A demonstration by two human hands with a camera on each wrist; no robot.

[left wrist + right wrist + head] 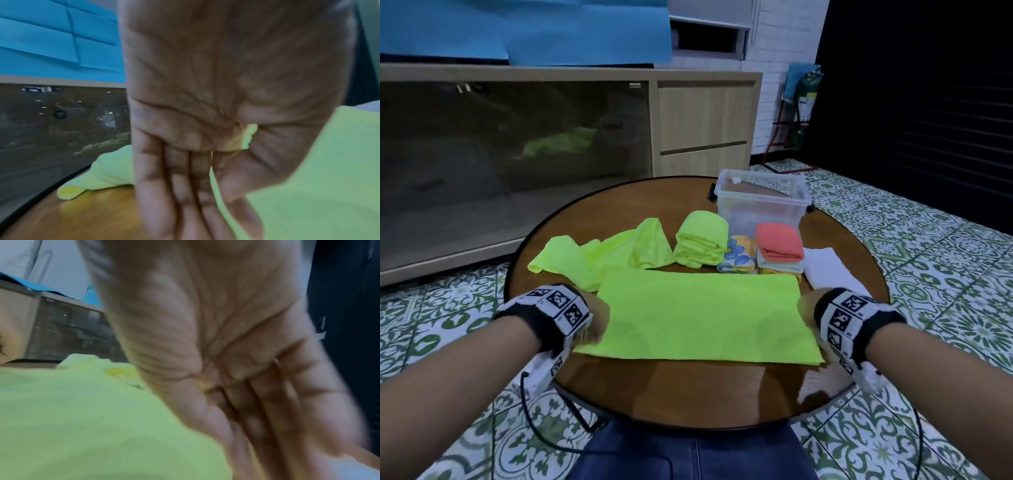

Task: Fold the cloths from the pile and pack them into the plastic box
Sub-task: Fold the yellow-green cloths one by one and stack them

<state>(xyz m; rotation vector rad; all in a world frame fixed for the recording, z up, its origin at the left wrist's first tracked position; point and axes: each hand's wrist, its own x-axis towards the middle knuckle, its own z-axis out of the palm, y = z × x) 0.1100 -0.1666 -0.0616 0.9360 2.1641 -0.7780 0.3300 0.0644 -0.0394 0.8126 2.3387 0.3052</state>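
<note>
Both hands work one cloth: the left hand pinches the left edge of the spread green cloth, a bit of fabric caught between thumb and palm in the left wrist view, and the right hand sits at the right edge with a sliver of yellow-green at the thumb crease, so it looks to be pinching too, though blur makes that less sure.

The cloth lies flat on the round tabletop, closest to the person. Behind it a loose green cloth sprawls unfolded, then a folded green bundle, a floral cloth, a coral cloth topping a small stack, and a white cloth. The clear plastic box stands at the far edge, apparently with no cloths inside.

The fabric looks light, soft and limp, probably microfibre that clings rather than slips. It should fold best taken by the corners or short edges, kept taut so it does not sag.
</note>
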